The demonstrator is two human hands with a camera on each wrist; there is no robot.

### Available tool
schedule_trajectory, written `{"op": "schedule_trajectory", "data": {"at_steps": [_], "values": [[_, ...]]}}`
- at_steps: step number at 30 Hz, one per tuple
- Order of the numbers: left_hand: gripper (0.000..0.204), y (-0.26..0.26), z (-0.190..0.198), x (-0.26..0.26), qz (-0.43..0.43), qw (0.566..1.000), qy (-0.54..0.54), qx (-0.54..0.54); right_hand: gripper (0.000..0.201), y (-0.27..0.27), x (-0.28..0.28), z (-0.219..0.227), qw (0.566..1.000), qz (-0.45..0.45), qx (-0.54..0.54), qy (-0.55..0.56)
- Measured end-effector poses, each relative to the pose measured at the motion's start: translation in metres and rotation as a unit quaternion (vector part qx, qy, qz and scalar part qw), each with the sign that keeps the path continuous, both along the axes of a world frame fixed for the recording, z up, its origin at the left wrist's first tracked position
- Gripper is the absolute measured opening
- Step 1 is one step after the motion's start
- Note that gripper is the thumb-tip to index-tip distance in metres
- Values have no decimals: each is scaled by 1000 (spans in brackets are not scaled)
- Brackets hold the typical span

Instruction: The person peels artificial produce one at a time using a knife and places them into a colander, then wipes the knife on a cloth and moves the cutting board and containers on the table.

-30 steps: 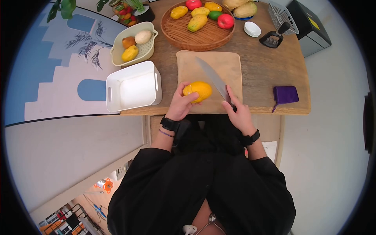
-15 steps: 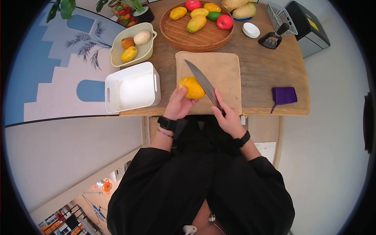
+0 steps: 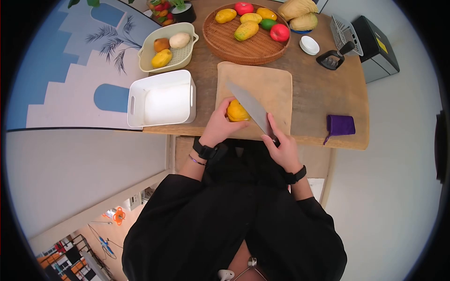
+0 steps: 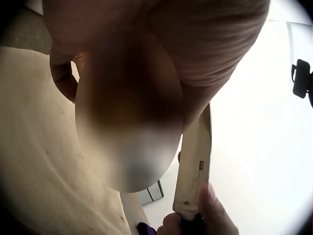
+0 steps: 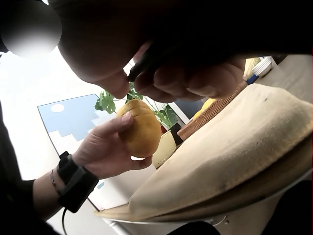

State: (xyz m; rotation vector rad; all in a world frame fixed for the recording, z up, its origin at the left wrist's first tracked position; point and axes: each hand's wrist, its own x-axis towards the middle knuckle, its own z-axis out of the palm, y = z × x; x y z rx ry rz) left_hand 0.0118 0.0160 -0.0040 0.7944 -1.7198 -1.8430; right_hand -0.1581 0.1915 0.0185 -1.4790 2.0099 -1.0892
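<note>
My left hand grips a rounded yellow fruit, thumb on its near side and fingers on its far side. In the right wrist view, that fruit shows grooves around its upper end and is held above the cutting board. A broad-bladed kitchen knife is held by its dark handle in my right hand. Its blade slants toward the far left and overlaps the fruit's right side in the head view. The left wrist view shows the blade beyond my palm, with the fruit hidden.
A white bin stands left of the board, with a pale basket of fruit behind it. The round wicker tray of fruit lies at the back. To the right are a small white bowl, a black-handled tool and a purple pouch.
The knife moved left from beside the fruit to overlap its right side. My left hand's grip shifted, covering more of the fruit. The head view has shifted slightly.
</note>
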Motion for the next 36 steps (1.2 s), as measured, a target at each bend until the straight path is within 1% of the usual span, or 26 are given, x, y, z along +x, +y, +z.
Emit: {"op": "schedule_trajectory", "data": {"at_steps": [1,3,4,5,6,7,8,10,12,13,14,15,17,19,20,22,23,25,26,27,29,31,33,34,35,36], "values": [[75,1,1,1,5,1000,1,0,66,1,-1,2,1000,8,18,8],[69,2,2,0,38,996,-22,-83,65,4,-3,9,999,29,35,24],[69,2,3,1,39,996,-21,-83,65,5,-4,11,997,46,51,39],[69,1,5,3,39,987,-44,-151,65,6,-7,10,997,46,52,40],[69,-1,8,5,41,973,-66,-219,64,6,-10,8,993,-18,99,55],[69,-1,16,7,45,972,-67,-222,63,3,-14,5,984,-79,143,70],[68,-1,27,10,50,974,-74,-209,63,2,-20,-1,986,-73,136,69],[68,-9,52,20,65,973,-91,-203,60,6,-32,-13,991,-130,17,8],[68,-23,76,30,106,967,-95,-212,60,7,-33,-13,993,-117,14,2],[68,-36,84,36,110,964,-99,-221,59,7,-32,-11,993,-114,15,4],[68,-55,92,44,115,947,-151,-259,60,8,-30,-7,992,-112,65,-6],[69,-76,100,51,120,926,-203,-294,60,7,-26,-4,992,-109,57,-8],[68,-125,98,61,146,895,-239,-347,62,6,-18,-2,990,-94,101,2],[66,-176,97,64,151,861,-298,-383,63,6,-14,-8,991,-89,102,2],[66,-201,94,64,150,860,-296,-388,63,5,-12,-13,995,-69,77,11],[66,-244,82,59,130,833,-275,-461,62,6,-9,-13,997,-58,48,22],[66,-258,73,55,125,833,-270,-467,63,6,-7,-10,997,-50,50,16],[68,-283,45,47,92,774,-393,-487,63,8,-4,-3,997,-50,49,12],[68,-298,24,49,40,770,-423,-476,63,10,-4,1,996,-51,68,9],[68,-302,17,46,37,771,-415,-482,64,13,-6,5,995,-52,87,6],[59,-302,16,36,12,756,-502,-420,64,19,-12,7,994,-76,73,2],[57,-305,20,25,5,745,-495,-447,64,27,-19,1,993,-97,61,-5],[53,-275,56,1,10,741,-474,-476,62,36,-40,-13,986,-154,58,-29],[52,-264,71,-12,-11,768,-424,-479,62,41,-51,-19,985,-162,51,-25],[51,-254,79,-27,-32,792,-374,-482,62,48,-63,-25,977,-201,72,-4],[50,-245,87,-54,-70,802,-352,-478,61,51,-73,-28,965,-247,88,15]]}}
